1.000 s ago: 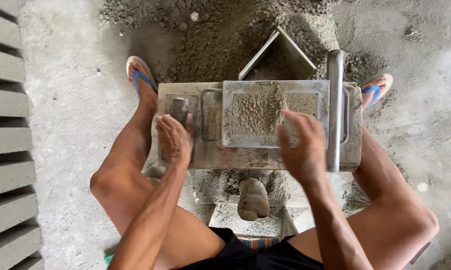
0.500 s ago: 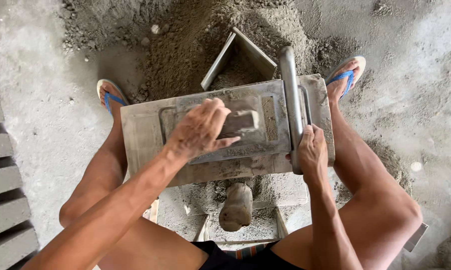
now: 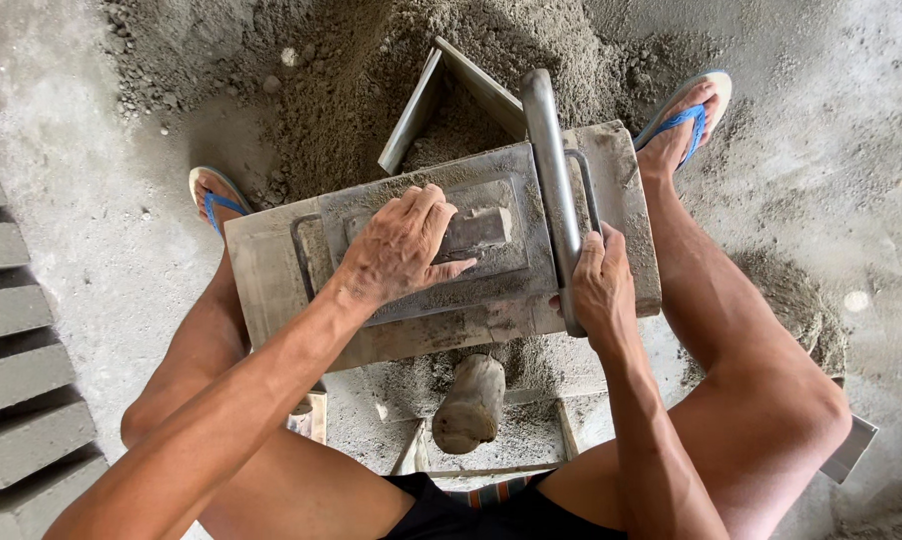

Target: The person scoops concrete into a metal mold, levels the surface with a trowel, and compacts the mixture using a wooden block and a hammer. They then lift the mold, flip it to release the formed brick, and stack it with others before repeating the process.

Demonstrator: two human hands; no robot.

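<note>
A grey, cement-caked block mould stands between my knees. Its flat lid lies closed over the top. My left hand presses down on the lid, fingers curled over a small raised grip at its middle. My right hand wraps the near end of the metal lever bar that runs across the mould's right side. A wooden handle stub sticks out below the mould toward me.
A heap of damp sand-cement mix lies beyond the mould, with an angled metal frame sunk in it. Several finished grey blocks line the left edge. My feet in blue sandals flank the mould.
The open mould cavity with mix has been covered by the lid. My left hand moved from the mould's left side onto the lid; my right hand moved from the mix to the lever bar.
</note>
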